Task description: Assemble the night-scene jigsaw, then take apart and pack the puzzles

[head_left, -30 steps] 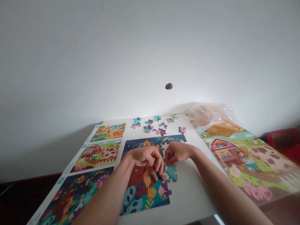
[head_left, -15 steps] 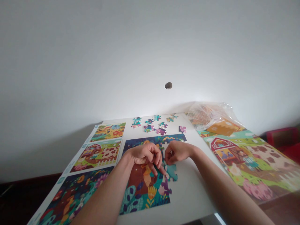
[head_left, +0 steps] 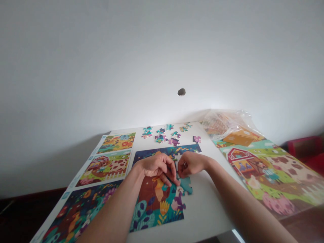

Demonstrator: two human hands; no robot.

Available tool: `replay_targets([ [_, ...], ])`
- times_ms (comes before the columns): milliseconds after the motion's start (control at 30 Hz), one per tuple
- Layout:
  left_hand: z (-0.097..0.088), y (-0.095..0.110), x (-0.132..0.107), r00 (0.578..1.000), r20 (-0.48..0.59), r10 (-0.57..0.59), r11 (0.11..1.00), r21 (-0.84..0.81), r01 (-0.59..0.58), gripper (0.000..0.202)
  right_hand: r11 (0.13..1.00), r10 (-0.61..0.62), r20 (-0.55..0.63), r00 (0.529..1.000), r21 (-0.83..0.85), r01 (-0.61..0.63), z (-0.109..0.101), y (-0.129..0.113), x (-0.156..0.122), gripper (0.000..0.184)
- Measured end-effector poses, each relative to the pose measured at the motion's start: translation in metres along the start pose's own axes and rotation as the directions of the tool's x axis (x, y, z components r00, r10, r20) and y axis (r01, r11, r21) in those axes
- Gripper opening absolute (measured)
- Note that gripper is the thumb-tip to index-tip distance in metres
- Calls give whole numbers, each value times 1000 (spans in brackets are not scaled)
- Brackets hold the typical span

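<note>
White table (head_left: 207,206) fills lower center; pale wall (head_left: 162,50) above, hole (head_left: 181,92) near center. Left hand (head_left: 159,166), fingers bent, parted, over puzzle (head_left: 162,195); right hand (head_left: 191,164) curled at puzzle edge, grip unclear.

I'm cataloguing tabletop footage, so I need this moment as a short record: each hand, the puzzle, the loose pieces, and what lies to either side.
Left hand: bent over the puzzle, fingers apart
Right hand: curled at the puzzle's right side; any grip hidden
Puzzle: dark, multicoloured, partly joined jigsaw, right edge uneven
Loose pieces: small multicoloured jigsaw pieces, beyond the puzzle
Left side: white sheet with three printed pictures
Right side: colourful farm picture with red barn; crumpled clear plastic bag; orange box
</note>
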State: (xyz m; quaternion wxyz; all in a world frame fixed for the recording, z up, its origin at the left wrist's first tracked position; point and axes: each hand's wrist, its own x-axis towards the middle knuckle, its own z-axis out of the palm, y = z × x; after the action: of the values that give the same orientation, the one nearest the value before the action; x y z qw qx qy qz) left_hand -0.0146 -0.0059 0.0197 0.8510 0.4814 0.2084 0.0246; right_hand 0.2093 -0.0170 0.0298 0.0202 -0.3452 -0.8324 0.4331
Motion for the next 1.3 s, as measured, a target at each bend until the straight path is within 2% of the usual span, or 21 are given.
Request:
replay_targets([
  [267,-4,-3,1,995,98,31,999,-9,-30,35,999,-4,-11,1000,-51,4,1,-2,0,14],
  [500,-1,-1,-1,990,129,62,998,-6,-62,37,998,-10,-10,1000,-59,10,1,-4,0,13],
  [667,2,0,-1,984,178,25,1000,-19,-22,38,997,-3,-24,1000,-73,1,1,-5,-1,12],
  [833,0,-1,-1,990,141,-13,1000,-25,16,37,997,-6,-30,1000,-77,4,1,-5,0,11],
  [1100,-5,-4,0,983,183,1,1000,-27,4,39,998,19,-13,1000,-55,-20,2,-1,-1,13],
  [1300,-4,-4,0,988,153,-25,999,-23,29,37,998,-11,-25,1000,-62,10,2,0,0,17],
])
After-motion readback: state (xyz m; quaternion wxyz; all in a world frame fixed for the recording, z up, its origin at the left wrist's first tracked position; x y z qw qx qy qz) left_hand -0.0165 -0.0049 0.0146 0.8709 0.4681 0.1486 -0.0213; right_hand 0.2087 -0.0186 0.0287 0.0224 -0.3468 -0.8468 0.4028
